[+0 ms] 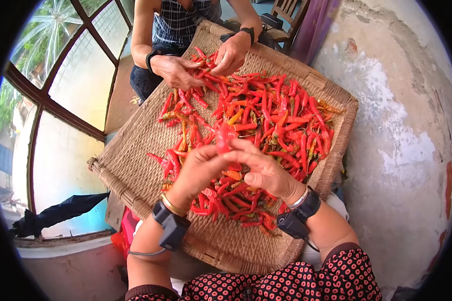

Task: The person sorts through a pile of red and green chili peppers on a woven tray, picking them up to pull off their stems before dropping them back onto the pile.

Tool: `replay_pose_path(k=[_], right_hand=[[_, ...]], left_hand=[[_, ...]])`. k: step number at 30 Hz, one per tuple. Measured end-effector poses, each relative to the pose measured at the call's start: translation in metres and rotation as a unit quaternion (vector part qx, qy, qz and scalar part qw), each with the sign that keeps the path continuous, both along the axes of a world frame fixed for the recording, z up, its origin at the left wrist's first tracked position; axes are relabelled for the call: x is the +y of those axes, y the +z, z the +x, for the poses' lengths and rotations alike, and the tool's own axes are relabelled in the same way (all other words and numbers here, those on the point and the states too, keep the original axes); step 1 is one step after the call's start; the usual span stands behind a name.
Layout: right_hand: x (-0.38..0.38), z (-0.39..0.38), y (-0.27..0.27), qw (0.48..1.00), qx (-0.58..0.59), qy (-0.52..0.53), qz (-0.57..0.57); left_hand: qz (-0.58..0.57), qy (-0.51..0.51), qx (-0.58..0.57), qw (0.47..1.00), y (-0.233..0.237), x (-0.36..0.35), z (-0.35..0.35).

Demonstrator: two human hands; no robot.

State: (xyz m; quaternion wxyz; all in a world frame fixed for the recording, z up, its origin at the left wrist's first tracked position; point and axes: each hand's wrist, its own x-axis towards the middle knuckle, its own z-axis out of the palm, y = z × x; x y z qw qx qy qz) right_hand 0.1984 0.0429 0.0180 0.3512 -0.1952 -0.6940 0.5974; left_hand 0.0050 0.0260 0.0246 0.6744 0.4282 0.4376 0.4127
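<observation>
A red chili pepper, slightly blurred, is pinched at the fingertips where both my hands come together over the woven tray. My left hand holds it from the left, fingers closed. From the right, my right hand has its fingertips closed at the base of the same pepper; its thumb points inward and the exact grip is partly hidden. Below my hands spreads a heap of chili peppers, mostly red with some orange and yellowish ones.
Across the tray, a person in a checked top handles peppers with both hands. A window with a dark frame stands at left, with a folded dark umbrella near it. A worn wall is at right, a wooden chair behind.
</observation>
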Motion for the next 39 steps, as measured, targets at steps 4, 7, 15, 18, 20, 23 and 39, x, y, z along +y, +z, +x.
replay_pose_path(k=[4,7,15,18,20,23,39], right_hand=[[0.002,0.003,-0.001,0.986,-0.064,-0.135,-0.069],[0.009,0.008,-0.01,0.975,-0.147,-0.164,-0.022],[0.006,0.011,0.0,0.96,-0.233,-0.15,-0.044],[0.005,0.007,-0.003,0.97,-0.137,-0.164,-0.119],[0.002,0.003,-0.001,0.967,-0.049,-0.166,-0.189],[-0.002,-0.002,-0.004,0.969,0.046,-0.118,-0.214],[0.017,-0.003,-0.03,0.932,-0.167,-0.31,0.088]], left_hand=[[0.055,0.144,-0.1,0.983,0.002,0.029,-0.028],[-0.01,0.221,-0.142,0.965,0.003,0.03,-0.031],[0.13,-0.143,0.166,0.967,-0.022,-0.006,0.015],[0.067,-0.212,0.166,0.961,-0.013,-0.013,0.022],[0.014,-0.238,0.113,0.965,-0.018,-0.018,0.029],[0.055,-0.22,0.142,0.964,-0.022,-0.019,0.032],[-0.042,0.167,-0.175,0.969,-0.002,0.023,-0.024]])
